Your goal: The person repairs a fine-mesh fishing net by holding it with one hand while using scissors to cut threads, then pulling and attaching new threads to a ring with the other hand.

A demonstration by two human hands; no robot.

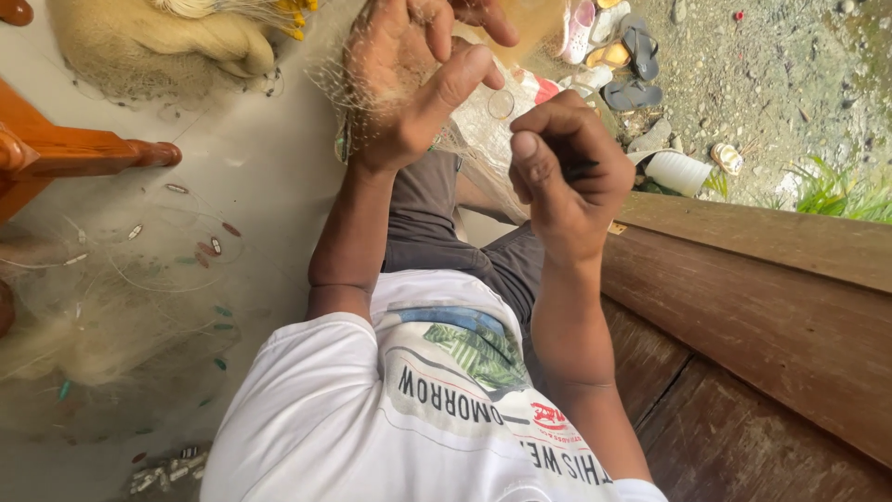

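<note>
Closest to us, our white shirt (372, 409) fills the bottom of the view, with grey shorts (437, 218) beyond it. We sit on a wooden bench (771, 325) that runs along our right side.

Our right hand (569, 172) is curled nearly closed, the fingers folded in and the thumb pressed against the forefinger. It pinches something thin and dark at the fingertips; we cannot tell just what it is.

Slightly farther out, our left hand (418, 79) is partly open, palm turned toward us. Its thumb stretches out toward the right hand while the fingers bend over at the top. Fine, pale net (478, 116) is draped across this hand and held under the thumb and fingers. The net hangs between both hands, above our lap.

To our left, more net (111, 316) lies spread on the pale floor (260, 167), dotted with small weights (216, 245). A wooden armrest (84, 149) juts in at the left edge. A heaped net pile (158, 42) sits farther off.

Beyond the hands, sandals (632, 65) and a white cup (678, 172) lie on gravel ground (790, 74).
</note>
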